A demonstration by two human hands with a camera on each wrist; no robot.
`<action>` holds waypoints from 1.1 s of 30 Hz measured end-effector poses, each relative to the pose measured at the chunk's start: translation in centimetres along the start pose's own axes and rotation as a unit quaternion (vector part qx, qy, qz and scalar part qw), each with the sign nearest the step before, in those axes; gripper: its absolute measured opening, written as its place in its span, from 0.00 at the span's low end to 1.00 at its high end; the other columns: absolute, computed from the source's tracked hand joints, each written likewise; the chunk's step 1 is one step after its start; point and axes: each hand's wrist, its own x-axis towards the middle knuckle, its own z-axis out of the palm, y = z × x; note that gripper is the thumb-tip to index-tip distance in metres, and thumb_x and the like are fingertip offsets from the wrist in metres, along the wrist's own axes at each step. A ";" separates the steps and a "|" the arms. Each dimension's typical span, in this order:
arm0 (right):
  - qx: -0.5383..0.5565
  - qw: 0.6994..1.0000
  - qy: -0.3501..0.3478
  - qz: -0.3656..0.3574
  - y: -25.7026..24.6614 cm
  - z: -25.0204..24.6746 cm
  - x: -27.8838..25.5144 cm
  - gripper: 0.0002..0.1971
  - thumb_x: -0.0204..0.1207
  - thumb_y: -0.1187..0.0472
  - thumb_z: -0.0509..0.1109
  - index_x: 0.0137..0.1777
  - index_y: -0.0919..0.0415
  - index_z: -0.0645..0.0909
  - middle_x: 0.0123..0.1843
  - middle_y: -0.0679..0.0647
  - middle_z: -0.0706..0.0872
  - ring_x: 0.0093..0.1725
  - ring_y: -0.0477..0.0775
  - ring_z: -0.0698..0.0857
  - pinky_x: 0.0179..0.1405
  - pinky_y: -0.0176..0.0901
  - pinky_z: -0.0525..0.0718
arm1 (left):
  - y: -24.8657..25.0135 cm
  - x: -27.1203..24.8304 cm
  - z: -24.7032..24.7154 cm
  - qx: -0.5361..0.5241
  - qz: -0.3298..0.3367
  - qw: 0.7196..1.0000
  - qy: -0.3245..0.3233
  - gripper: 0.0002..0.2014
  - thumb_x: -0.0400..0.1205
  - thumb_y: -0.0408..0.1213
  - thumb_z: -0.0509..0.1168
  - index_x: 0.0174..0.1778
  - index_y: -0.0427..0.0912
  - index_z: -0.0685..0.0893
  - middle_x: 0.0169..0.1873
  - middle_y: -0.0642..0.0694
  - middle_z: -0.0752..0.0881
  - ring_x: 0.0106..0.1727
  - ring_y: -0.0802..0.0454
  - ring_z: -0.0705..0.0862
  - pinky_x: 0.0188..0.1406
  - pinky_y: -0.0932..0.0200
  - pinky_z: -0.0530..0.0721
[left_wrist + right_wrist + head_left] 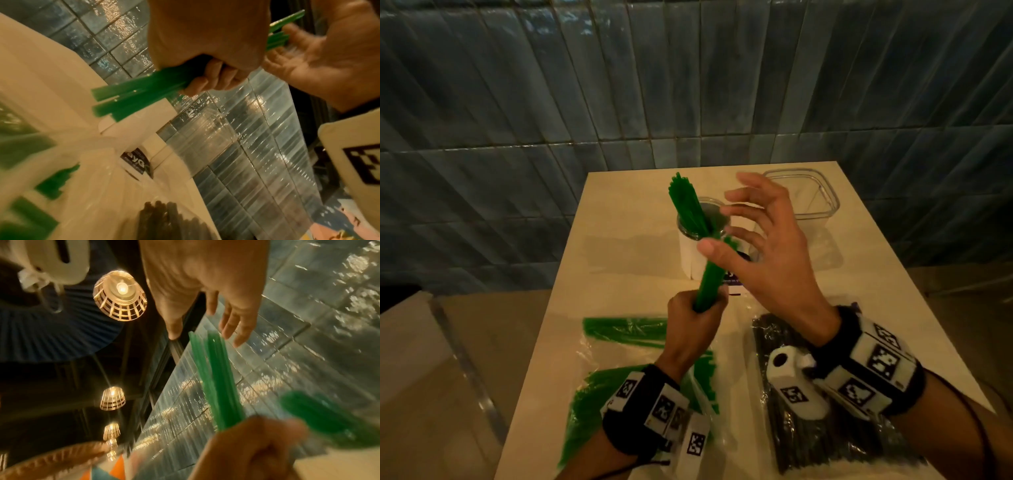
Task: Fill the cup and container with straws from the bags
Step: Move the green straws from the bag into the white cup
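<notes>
My left hand (697,310) grips a bundle of green straws (710,277) near its lower end and holds it tilted up in front of the white cup (690,257). In the left wrist view the bundle (131,95) sticks out of both sides of the fist. Several green straws (686,205) stand in the cup, leaning left. My right hand (736,222) hovers with spread fingers beside the bundle's top end and grips nothing. Whether it touches the straws is unclear. The clear square container (822,209) stands behind the right hand.
On the pale table (626,205), a clear bag of green straws (619,334) lies at the near left. A bag of black straws (774,337) lies at the near right under my right wrist. A blue tiled wall rises behind the table.
</notes>
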 end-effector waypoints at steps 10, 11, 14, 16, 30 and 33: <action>0.120 0.989 0.017 0.090 -1.5 1.4 4.4 0.20 0.68 0.41 0.60 0.28 0.57 0.73 0.20 0.44 0.74 0.19 0.39 0.69 0.21 0.30 0.69 | 1.9 3.9 -0.5 0.099 0.153 0.983 0.002 0.16 0.70 0.40 0.76 0.48 0.50 0.76 0.43 0.55 0.82 0.46 0.66 0.81 0.45 0.72 0.77; 0.120 0.989 0.054 0.061 -2.2 0.4 5.8 0.20 0.71 0.41 0.59 0.27 0.56 0.73 0.19 0.44 0.73 0.19 0.40 0.69 0.20 0.31 0.68 | 1.4 4.5 -0.9 0.104 0.152 0.982 0.026 0.25 0.67 0.44 0.78 0.55 0.50 0.73 0.51 0.52 0.79 0.53 0.62 0.78 0.51 0.73 0.74; 0.158 0.976 0.145 -0.042 -4.0 -1.9 9.6 0.23 0.78 0.45 0.60 0.24 0.55 0.71 0.16 0.43 0.70 0.17 0.41 0.66 0.19 0.36 0.67 | 0.6 6.5 -1.7 0.116 0.117 0.983 0.085 0.44 0.61 0.46 0.82 0.68 0.48 0.63 0.63 0.50 0.68 0.64 0.57 0.68 0.59 0.77 0.67; 0.189 0.965 0.171 -0.062 -3.8 -2.4 11.7 0.22 0.82 0.50 0.61 0.26 0.56 0.70 0.16 0.42 0.68 0.17 0.41 0.65 0.19 0.36 0.66 | 0.4 8.1 -1.9 0.135 0.089 0.983 0.087 0.53 0.61 0.43 0.84 0.75 0.43 0.57 0.71 0.45 0.64 0.70 0.54 0.65 0.68 0.69 0.63; 0.033 0.982 0.025 0.183 9.6 2.0 14.4 0.35 0.74 0.28 0.43 0.27 0.56 0.77 0.28 0.53 0.75 0.30 0.48 0.75 0.43 0.45 0.74 | -2.1 13.9 -0.4 0.115 0.057 0.991 0.029 0.56 0.60 0.37 0.83 0.77 0.37 0.52 0.70 0.40 0.74 0.69 0.44 0.76 0.68 0.42 0.76; -0.072 0.980 0.019 0.187 11.3 2.6 13.9 0.20 0.83 0.44 0.54 0.40 0.55 0.80 0.49 0.54 0.80 0.50 0.49 0.79 0.55 0.43 0.74 | -2.0 14.2 -0.2 0.089 0.060 0.993 0.038 0.54 0.62 0.37 0.83 0.77 0.37 0.54 0.71 0.41 0.74 0.69 0.45 0.76 0.67 0.44 0.78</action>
